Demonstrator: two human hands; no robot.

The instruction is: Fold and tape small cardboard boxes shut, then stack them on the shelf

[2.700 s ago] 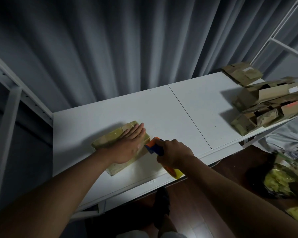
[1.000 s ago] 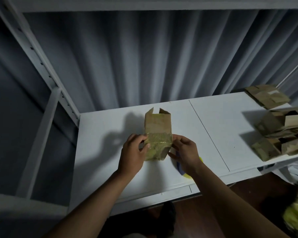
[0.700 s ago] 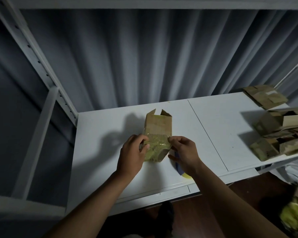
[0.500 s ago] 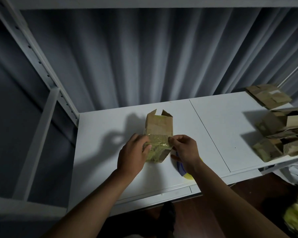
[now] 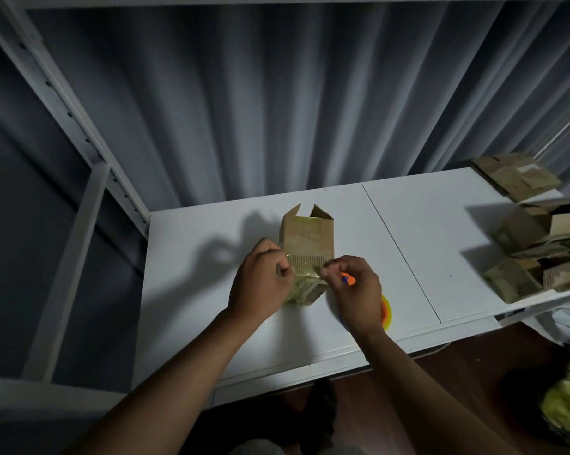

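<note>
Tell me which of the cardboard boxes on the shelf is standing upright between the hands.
The small box at the middle of the white shelf, flaps open at its top. The others lie heaped at the right end, away from both hands.

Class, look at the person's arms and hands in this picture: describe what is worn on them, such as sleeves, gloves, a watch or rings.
Both forearms are bare as far as the frame shows, with no sleeve in view. The left hand and right hand wear no gloves. No watch, bracelet or ring is visible, though the light is dim.

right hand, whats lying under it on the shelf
Under the right hand lies a tape dispenser: only its orange tip and orange-yellow edge show. The rest is covered by the hand.
</note>
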